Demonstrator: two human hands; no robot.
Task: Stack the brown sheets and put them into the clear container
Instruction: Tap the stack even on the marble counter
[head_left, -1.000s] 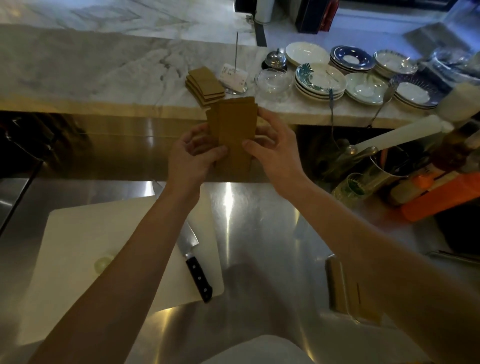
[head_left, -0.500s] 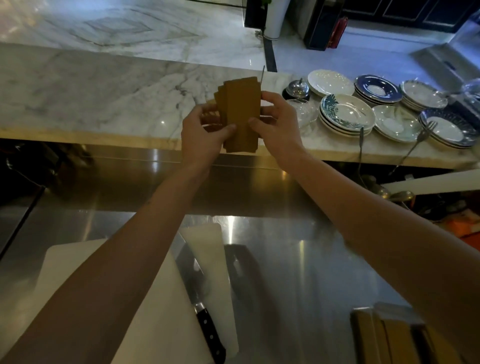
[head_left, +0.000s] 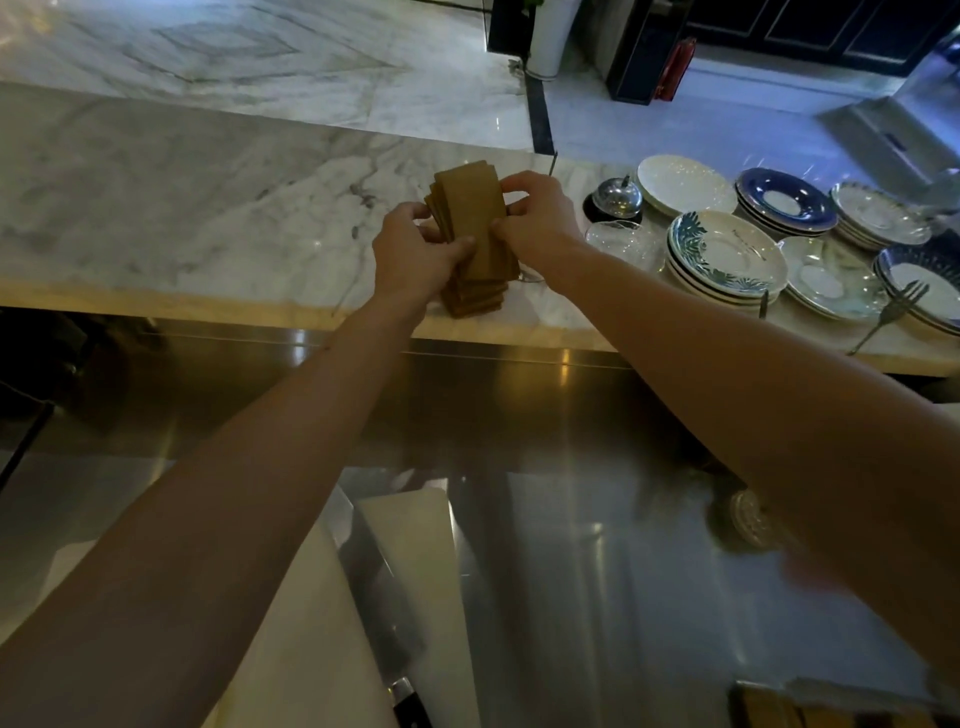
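A bundle of brown sheets (head_left: 475, 221) is held between both my hands over the marble counter (head_left: 208, 208). My left hand (head_left: 413, 254) grips its left edge and my right hand (head_left: 535, 218) pinches its right edge. The bundle's lower end rests on a second pile of brown sheets (head_left: 475, 299) lying near the counter's front edge. A clear glass bowl (head_left: 618, 241) sits just right of my right hand, partly hidden by my wrist.
Stacks of saucers (head_left: 727, 254) and plates crowd the counter's right side, beside a silver bell (head_left: 615, 197) and a fork (head_left: 891, 314). Below lies a steel worktop (head_left: 597, 571) with a white cutting board (head_left: 311, 623) and a knife (head_left: 384, 613).
Both hands carried the held sheets forward and down onto the pile on the marble counter. The view tilted forward along the counter.
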